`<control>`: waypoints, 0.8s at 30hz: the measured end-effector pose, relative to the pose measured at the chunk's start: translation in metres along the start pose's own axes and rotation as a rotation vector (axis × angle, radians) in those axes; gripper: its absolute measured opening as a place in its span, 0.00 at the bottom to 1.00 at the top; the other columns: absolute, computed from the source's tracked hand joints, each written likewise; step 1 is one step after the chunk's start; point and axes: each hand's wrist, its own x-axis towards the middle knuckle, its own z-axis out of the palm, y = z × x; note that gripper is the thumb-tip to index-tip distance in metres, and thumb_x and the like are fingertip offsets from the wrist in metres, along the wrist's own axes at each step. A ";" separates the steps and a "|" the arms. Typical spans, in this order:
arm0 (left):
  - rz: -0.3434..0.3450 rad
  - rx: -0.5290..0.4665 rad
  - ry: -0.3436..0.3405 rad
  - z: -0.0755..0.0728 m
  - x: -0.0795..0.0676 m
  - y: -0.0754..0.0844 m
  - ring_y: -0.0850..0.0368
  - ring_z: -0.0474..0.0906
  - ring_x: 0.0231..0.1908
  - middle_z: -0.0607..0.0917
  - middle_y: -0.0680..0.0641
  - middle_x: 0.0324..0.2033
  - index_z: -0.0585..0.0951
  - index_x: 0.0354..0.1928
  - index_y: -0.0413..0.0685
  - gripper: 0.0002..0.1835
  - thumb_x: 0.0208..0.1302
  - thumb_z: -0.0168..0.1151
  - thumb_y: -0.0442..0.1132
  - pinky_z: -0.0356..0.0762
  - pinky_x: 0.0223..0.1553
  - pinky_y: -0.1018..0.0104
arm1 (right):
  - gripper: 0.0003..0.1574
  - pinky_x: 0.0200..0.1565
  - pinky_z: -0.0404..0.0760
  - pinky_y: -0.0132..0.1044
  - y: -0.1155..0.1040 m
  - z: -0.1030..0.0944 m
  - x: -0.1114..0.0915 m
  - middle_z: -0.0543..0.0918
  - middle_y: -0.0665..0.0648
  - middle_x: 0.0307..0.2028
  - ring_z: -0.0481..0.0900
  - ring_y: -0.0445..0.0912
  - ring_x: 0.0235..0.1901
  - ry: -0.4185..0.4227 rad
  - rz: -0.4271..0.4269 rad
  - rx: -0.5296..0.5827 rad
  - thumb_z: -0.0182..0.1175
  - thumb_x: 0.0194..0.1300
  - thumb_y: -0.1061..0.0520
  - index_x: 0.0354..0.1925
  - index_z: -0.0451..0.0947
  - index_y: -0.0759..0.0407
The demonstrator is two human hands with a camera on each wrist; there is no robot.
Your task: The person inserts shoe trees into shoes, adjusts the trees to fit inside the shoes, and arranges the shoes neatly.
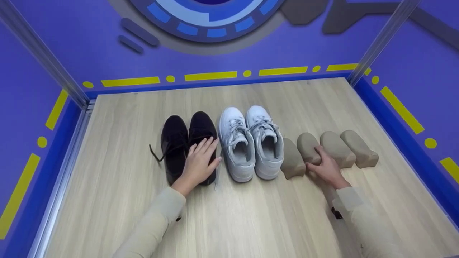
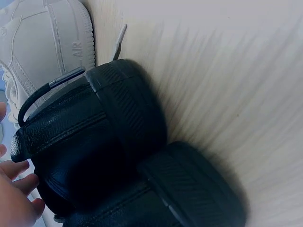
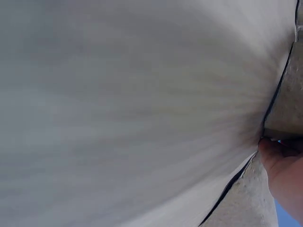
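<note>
Black leather-look lace-up shoes (image 1: 182, 143) are sitting left of white lace-up sneakers (image 1: 251, 148) on a pale wood-grain bench (image 1: 251, 222). Left hand (image 1: 200, 161), fingers extended, is covering part of the black shoe nearer the sneakers; contact unclear. Right hand (image 1: 325, 168) is pinching the second beige round-ended block (image 1: 307, 147) right of the sneakers.

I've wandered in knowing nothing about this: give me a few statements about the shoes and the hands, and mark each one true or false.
1. Four beige shoe inserts lie right of the white sneakers. True.
2. The right hand holds a white sneaker. False: it holds the second insert from the left.
3. The left hand is over the black shoe nearer the white sneakers. True.
4. The white sneakers lack laces. False: both have laces.
5. Both black shoes are left of the white sneakers. True.
</note>
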 end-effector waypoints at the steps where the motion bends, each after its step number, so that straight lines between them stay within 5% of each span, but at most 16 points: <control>1: 0.000 -0.005 0.000 0.000 0.000 0.000 0.48 0.61 0.62 0.67 0.46 0.61 0.63 0.63 0.52 0.29 0.59 0.51 0.51 0.55 0.60 0.46 | 0.45 0.57 0.58 0.57 -0.001 0.000 0.000 0.56 0.71 0.63 0.57 0.65 0.60 0.007 0.003 -0.002 0.59 0.53 0.49 0.63 0.53 0.63; 24: 0.019 -0.071 0.010 0.004 0.013 0.022 0.48 0.62 0.61 0.69 0.44 0.59 0.65 0.61 0.49 0.28 0.60 0.51 0.50 0.55 0.60 0.46 | 0.36 0.48 0.69 0.55 -0.005 0.007 0.000 0.70 0.74 0.52 0.71 0.66 0.48 0.139 -0.070 -0.044 0.60 0.49 0.57 0.56 0.63 0.66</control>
